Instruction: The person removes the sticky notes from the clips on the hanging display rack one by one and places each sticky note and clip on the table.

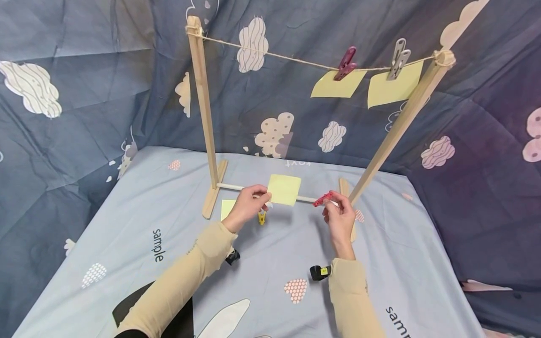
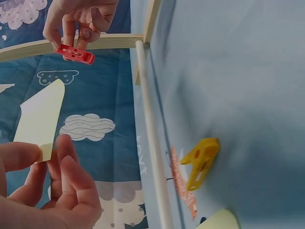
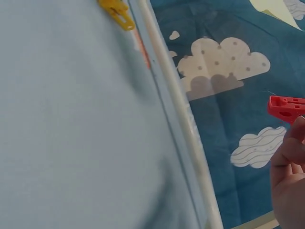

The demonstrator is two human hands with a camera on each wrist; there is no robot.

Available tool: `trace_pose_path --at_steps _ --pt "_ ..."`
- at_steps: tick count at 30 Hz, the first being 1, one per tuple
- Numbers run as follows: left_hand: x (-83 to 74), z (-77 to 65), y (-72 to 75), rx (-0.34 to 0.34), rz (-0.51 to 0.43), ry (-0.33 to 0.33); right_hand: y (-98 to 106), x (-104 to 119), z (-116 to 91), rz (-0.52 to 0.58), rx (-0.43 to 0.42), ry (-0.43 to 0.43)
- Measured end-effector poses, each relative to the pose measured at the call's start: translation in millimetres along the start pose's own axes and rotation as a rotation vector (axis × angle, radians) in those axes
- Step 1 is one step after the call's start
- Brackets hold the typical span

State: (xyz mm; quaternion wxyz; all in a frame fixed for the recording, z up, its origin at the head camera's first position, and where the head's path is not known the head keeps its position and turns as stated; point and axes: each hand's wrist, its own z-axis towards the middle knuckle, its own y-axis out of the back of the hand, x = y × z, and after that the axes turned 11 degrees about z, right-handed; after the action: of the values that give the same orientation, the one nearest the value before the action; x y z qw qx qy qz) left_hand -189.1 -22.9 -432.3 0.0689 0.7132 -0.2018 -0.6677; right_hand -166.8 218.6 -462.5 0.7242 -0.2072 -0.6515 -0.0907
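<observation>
Between thumb and fingers my left hand pinches a yellow sticky note by its lower left edge, held up in front of the wooden frame. To the right, my right hand holds a red clothespin, which points left toward the note without touching it. Overhead, a twine line runs between two posts. A purple clothespin and a grey clothespin each clip a yellow note to its right part. A yellow clothespin lies on the cloth below my left hand.
Another yellow note lies on the cloth, partly behind my left hand. The frame's left post and right post stand on wooden feet, joined by a low white rod. A patterned curtain hangs behind.
</observation>
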Motion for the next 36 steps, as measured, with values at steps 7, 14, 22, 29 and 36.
trace_pose_path --at_steps 7,14,22,29,36 --pt "6.5 -3.1 -8.8 0.026 0.008 0.018 5.0 -10.5 -2.9 0.01 -0.018 -0.058" --pt "13.5 -6.1 -15.2 0.073 0.096 0.001 7.9 -20.4 -5.5 0.026 -0.029 -0.098" --pt "26.6 -5.4 -19.4 0.109 0.232 -0.081 11.1 -26.3 -9.2 -0.012 -0.022 -0.167" --pt "29.2 -6.8 -22.9 0.119 0.299 -0.141 14.0 -32.8 -9.0 -0.048 0.002 -0.192" --pt "32.8 -7.1 -30.6 0.148 0.334 -0.15 17.8 -36.8 -10.1 -0.13 0.047 -0.206"
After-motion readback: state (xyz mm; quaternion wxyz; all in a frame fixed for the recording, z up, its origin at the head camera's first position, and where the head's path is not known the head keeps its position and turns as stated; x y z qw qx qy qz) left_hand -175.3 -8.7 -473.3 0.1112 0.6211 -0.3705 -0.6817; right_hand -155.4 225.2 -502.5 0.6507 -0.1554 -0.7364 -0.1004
